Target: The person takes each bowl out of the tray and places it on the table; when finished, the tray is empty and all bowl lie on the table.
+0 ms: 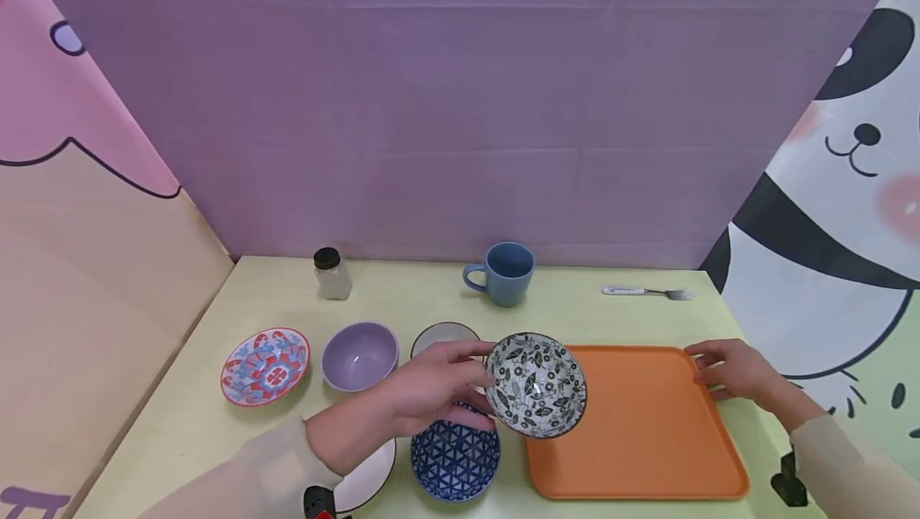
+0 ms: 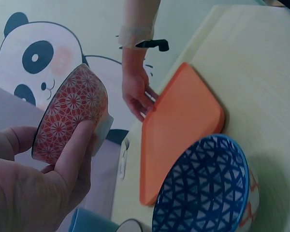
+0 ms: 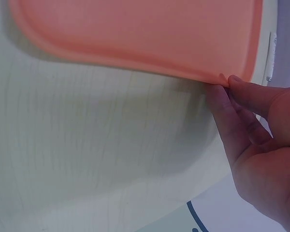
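My left hand (image 1: pixel 449 387) grips a small bowl (image 1: pixel 537 386) by its side, thumb at the rim and fingers beneath. Its inside has a black-and-white leaf pattern; the left wrist view shows a red floral outside (image 2: pixel 70 111). The bowl is held in the air over the left edge of an orange tray (image 1: pixel 632 423). At the tray's far right corner, my right hand (image 1: pixel 740 375) pinches the rim between thumb and fingers, as the right wrist view shows. Just below the left hand stands a blue triangle-patterned bowl (image 1: pixel 455 463), partly covered by that hand.
Left of the hands are a purple bowl (image 1: pixel 359 357) and a red-and-blue patterned dish (image 1: pixel 265 367). White dishes (image 1: pixel 370 477) lie partly behind the left arm. Along the back stand a black-lidded jar (image 1: pixel 333 275), a blue mug (image 1: pixel 509 274) and a fork (image 1: pixel 647 292).
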